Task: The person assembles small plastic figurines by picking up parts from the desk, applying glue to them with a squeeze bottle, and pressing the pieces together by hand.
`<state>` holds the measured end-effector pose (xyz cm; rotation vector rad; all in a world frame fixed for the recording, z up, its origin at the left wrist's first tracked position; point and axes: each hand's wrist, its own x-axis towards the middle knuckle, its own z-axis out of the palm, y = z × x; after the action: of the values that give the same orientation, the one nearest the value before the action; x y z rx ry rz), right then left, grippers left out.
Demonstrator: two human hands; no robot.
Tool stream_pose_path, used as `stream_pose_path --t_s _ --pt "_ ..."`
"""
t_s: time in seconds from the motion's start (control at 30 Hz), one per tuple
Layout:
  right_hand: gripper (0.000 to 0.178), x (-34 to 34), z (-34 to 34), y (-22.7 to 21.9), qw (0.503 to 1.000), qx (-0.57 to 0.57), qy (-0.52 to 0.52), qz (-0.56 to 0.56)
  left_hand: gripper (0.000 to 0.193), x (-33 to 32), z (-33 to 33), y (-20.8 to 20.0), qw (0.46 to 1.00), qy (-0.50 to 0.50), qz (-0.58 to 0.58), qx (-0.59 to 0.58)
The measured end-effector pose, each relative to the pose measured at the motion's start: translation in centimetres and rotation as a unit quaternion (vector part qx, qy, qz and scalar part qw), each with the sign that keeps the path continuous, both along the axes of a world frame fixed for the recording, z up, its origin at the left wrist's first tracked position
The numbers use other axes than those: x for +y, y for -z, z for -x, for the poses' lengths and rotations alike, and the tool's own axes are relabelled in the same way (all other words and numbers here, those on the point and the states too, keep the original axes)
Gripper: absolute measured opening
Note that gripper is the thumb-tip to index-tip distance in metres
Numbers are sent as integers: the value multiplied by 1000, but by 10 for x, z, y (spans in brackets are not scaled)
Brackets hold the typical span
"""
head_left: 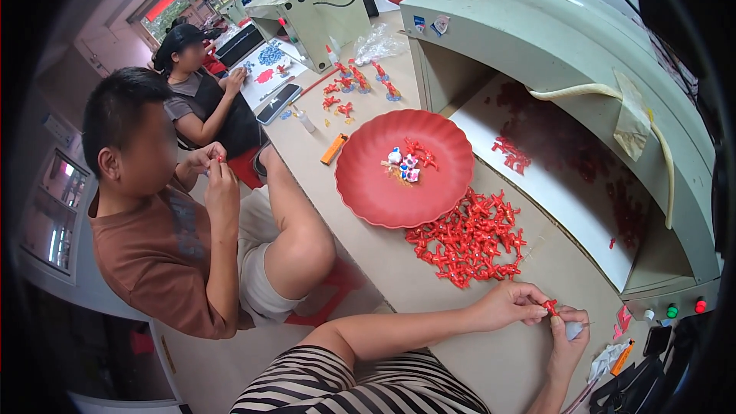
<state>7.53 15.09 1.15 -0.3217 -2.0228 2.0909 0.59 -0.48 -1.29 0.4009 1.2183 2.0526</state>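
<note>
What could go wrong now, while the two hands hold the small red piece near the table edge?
The left hand and right hand pinch a small red piece above the table edge; if it slips, it may fall to the floor. The pile of red pieces lies loose beside the red plate, so a forearm could sweep some off.

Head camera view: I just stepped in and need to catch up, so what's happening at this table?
The person wearing the camera pinches a small red plastic piece in the left hand, while the right hand holds a small pale tool or part against it. A heap of similar red plastic pieces lies on the beige tabletop beside a round red scalloped plate holding a few painted figures. To the left, a seated person in a brown shirt works on another small piece.
</note>
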Motion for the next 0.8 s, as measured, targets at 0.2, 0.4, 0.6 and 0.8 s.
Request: stream_pose_path --t_s 0.2,0.4,0.6,0.8 --pt "15 3 0 3 1000 7 -17 -18 19 1 0 4 1000 -2 -12 2" --pt "15 5 0 5 1000 1 -16 -19 19 1 0 4 1000 -3 -6 9" --pt "15 3 -1 3 1000 2 -21 -4 20 0 -1 6 1000 -4 -19 13" --pt "16 3 0 3 1000 0 -10 20 20 0 -1 3 1000 -3 -8 5"
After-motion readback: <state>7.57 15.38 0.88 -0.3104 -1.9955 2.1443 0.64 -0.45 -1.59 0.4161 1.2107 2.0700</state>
